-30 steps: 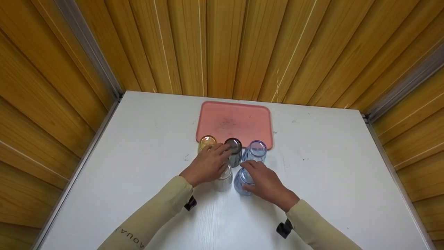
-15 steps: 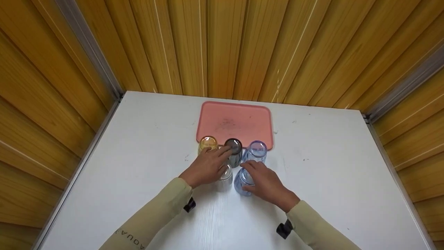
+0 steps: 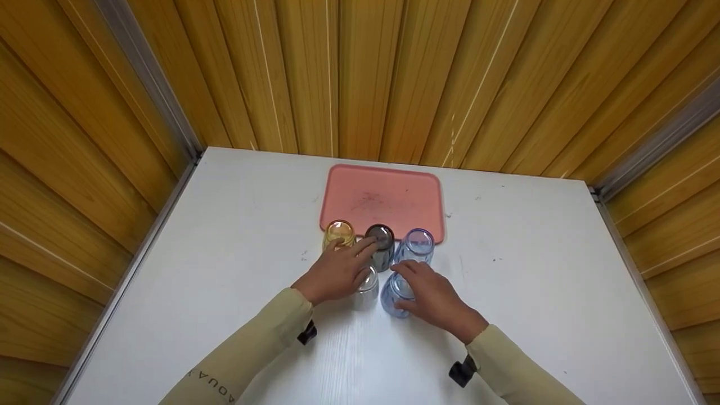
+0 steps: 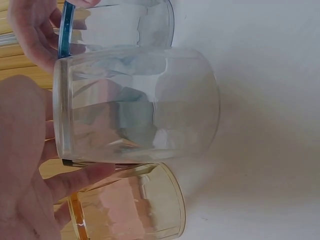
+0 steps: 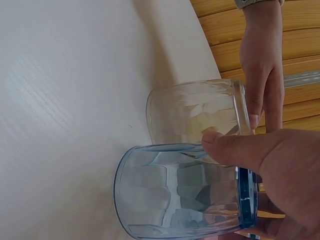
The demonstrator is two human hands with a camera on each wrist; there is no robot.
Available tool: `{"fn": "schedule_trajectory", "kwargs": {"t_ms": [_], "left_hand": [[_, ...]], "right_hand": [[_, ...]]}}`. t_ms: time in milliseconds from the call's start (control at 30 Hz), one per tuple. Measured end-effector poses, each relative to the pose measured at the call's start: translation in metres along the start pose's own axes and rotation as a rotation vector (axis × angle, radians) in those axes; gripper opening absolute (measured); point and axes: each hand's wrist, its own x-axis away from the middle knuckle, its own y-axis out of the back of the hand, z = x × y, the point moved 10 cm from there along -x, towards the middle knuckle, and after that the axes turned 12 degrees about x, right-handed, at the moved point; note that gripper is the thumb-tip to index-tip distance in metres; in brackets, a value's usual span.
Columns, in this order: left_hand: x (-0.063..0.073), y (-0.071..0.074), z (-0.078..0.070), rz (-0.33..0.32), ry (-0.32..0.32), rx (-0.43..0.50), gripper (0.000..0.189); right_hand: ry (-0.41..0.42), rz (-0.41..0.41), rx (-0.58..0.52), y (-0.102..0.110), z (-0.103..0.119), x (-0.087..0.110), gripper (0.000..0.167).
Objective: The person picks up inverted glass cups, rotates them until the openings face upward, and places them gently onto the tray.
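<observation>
Pink tray point(image 3: 394, 188) lying flat near the far edge of a white desk point(image 3: 523, 270), with small dark smudges point(image 3: 368, 199) on it. Five glasses in all, bottoms up, on the near side of the tray. Closest to the tray, a row of three: yellow glass point(image 3: 340, 232) by the tray's left end, dark grey glass point(image 3: 385, 256) by its middle, back blue glass point(image 3: 419, 244) by its right end. Tops of all three seen over the tray's near edge in the head view; cannot tell about touching it. Farther from the tray, two more: clear glass point(image 3: 367, 295), a bit left of the tray's middle, and front blue glass point(image 3: 394, 304), a bit right of it.

Around the front blue glass, right hand point(image 3: 433, 295), grasping it, with thumb along its side and fingers behind. Toward the tray's left end, left hand point(image 3: 337, 273), not clenched, with fingers spread out over the yellow glass and dark grey glass, and thumb by the top of the clear glass. Cannot tell about a real touch there.

Pale sleeves point(image 3: 259, 332) on both arms, reaching toward the tray from the near side, with dark letters point(image 3: 214, 385) on one. Small black clip point(image 3: 463, 372) at each wrist. Wood-look wall point(image 3: 365, 84) behind the tray, with more wood to its left and right.
</observation>
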Motion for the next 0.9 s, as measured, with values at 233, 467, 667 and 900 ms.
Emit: {"fn": "schedule_trajectory", "kwargs": {"t_ms": [233,467,667,900], "left_hand": [[0.0,-0.002,0.001,0.025,0.017,0.012,0.054],[-0.001,0.0,0.001,0.016,0.002,-0.001,0.053],[-0.001,-0.001,0.0,0.032,0.005,-0.004,0.053],[-0.001,-0.001,0.0,0.049,0.017,-0.014,0.053]], "right_hand": [[-0.032,0.011,-0.022,0.002,-0.004,0.002,0.07],[-0.055,0.013,-0.04,0.007,-0.007,0.004,0.07],[-0.052,-0.012,-0.04,0.013,-0.008,0.007,0.071],[-0.028,-0.03,-0.023,0.016,-0.005,0.009,0.071]]}}
